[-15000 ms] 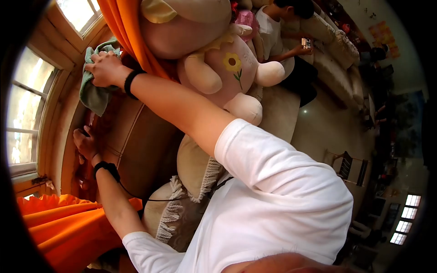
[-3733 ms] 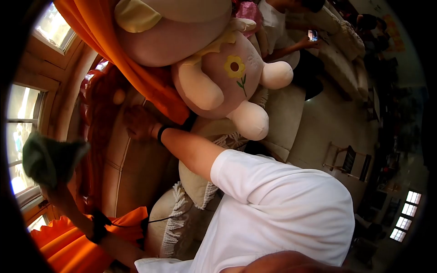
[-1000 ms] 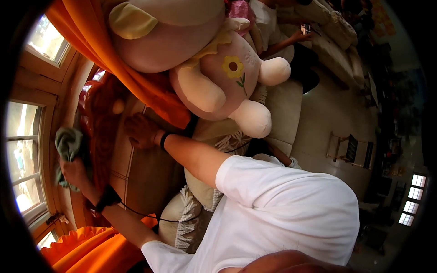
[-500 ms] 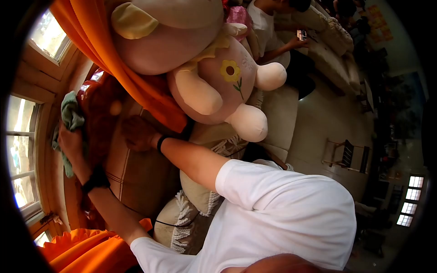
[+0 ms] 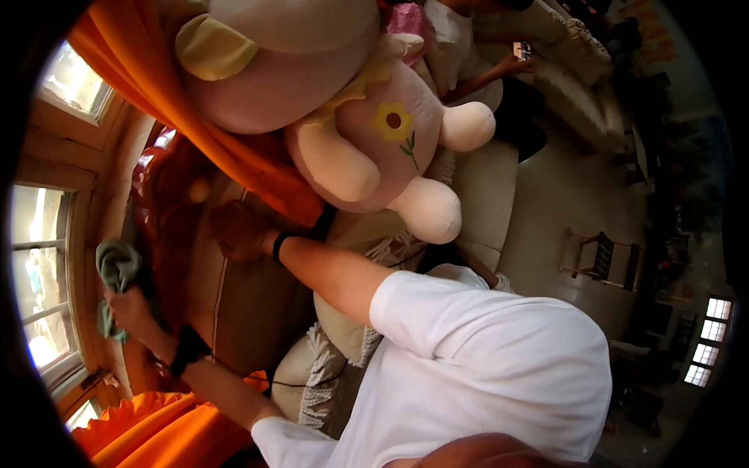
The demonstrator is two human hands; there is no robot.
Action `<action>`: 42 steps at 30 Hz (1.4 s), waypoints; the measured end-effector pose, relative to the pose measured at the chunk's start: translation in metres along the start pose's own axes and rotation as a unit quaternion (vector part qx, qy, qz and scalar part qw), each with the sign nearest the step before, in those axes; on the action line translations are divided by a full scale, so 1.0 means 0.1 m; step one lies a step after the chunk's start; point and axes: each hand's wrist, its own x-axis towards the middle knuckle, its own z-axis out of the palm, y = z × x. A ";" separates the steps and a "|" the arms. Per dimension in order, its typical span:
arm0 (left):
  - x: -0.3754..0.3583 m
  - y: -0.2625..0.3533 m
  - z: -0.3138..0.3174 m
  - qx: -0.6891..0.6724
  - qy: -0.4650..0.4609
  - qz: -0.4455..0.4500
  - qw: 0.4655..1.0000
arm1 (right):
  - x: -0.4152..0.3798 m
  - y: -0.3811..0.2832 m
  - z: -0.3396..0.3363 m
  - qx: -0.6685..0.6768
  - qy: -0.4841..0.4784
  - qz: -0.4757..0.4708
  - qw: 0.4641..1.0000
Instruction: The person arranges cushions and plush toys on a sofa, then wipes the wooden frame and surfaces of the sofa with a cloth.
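Observation:
My left hand (image 5: 134, 313), with a black band on its wrist, is closed around a green cloth (image 5: 118, 265). The cloth bunches above the fist and hangs below it, beside the wooden window frame (image 5: 92, 226). In shadow, my right hand (image 5: 243, 231) leans on the brown leather sofa back (image 5: 261, 300), its fingers dim but seemingly spread against it, with nothing visible in them. Left of that hand runs the sofa's glossy carved wooden trim (image 5: 168, 210). A large plush toy (image 5: 351, 148) with a yellow flower sits just beyond my right forearm.
Orange curtains (image 5: 148, 86) hang above and below the window. Fringed cushions (image 5: 300, 378) lie by my body, with a thin dark cord across them. Another person (image 5: 449, 47) sits farther along the sofa, holding a phone (image 5: 521, 51). A folding chair (image 5: 601, 256) stands on the floor.
My left hand has moved down along the window side with the green cloth, which is now more bunched above the fist. The right hand stays on the sofa back.

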 end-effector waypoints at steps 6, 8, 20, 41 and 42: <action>-0.22 0.07 -0.14 -0.056 0.041 0.030 0.997 | -0.07 0.04 0.13 -0.076 0.064 -0.019 0.995; -0.29 -0.12 -0.15 -0.144 0.040 0.015 0.989 | -0.05 0.06 0.10 -0.079 0.038 -0.016 0.996; -0.25 -0.02 -0.23 -0.061 0.075 -0.015 0.995 | -0.04 0.02 0.05 -0.085 0.057 -0.015 0.995; -0.05 0.37 -0.14 -0.135 0.057 0.061 0.987 | -0.01 -0.03 0.08 -0.152 0.029 -0.015 0.988; -0.12 0.66 -0.28 -0.165 0.048 0.078 0.982 | 0.09 -0.08 0.00 -0.136 -0.075 0.024 0.988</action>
